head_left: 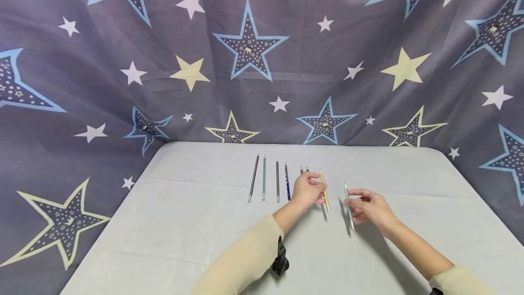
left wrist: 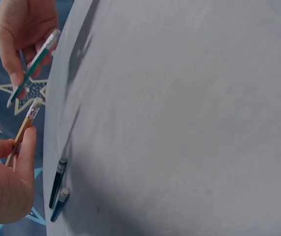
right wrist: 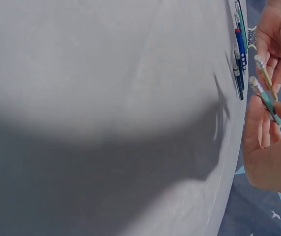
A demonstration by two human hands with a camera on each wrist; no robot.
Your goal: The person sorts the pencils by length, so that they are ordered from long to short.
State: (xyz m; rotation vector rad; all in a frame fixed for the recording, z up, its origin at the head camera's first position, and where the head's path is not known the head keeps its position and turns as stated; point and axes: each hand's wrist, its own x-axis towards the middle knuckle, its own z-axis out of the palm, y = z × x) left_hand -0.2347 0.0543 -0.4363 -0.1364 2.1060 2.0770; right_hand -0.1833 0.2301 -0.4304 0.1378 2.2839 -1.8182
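Note:
My left hand point(head_left: 306, 192) pinches a yellow pencil point(head_left: 324, 189) between thumb and fingers, a little above the table. To its right, my right hand point(head_left: 372, 211) pinches a green pencil point(head_left: 350, 211), also raised, with a shadow beneath. Both pencils point away from me, their eraser ends nearest. In the left wrist view, the yellow pencil point(left wrist: 25, 125) shows a white eraser, and the green pencil point(left wrist: 36, 64) is in the other hand. The right wrist view shows the green pencil point(right wrist: 264, 98) close to the yellow pencil point(right wrist: 263, 71). Two dark pencils point(head_left: 302, 169) are partly hidden behind my left hand.
Left of my hands lies a spaced row: a black pencil point(head_left: 254, 176), a grey-green pencil point(head_left: 264, 179), a dark pencil point(head_left: 277, 181) and a patterned blue pencil point(head_left: 287, 182). A pale cloth covers the table point(head_left: 172, 222). A star-print curtain point(head_left: 311, 81) hangs behind it.

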